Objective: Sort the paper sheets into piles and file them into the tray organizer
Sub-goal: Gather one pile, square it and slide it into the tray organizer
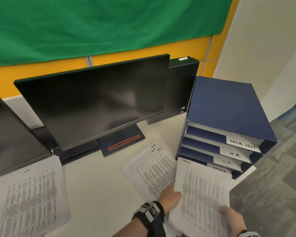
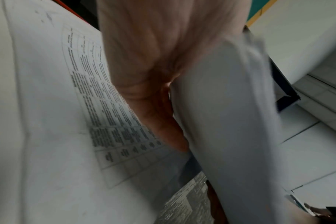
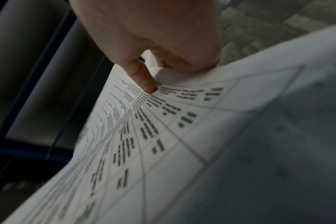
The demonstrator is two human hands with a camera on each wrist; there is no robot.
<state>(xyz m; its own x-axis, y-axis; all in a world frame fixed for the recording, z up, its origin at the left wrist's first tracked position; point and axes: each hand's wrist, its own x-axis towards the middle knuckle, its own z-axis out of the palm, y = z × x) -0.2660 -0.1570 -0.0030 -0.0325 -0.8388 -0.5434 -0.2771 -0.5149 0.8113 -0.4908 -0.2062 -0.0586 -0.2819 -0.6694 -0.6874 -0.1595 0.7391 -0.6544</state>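
Both hands pinch the printed sheet stack (image 1: 202, 194), left hand (image 1: 171, 199) at its near-left edge, right hand (image 1: 232, 219) at the near corner. Its far edge meets the blue tray organizer (image 1: 229, 117)'s lowest slot ahead; keep it flat, level, square while sliding in.
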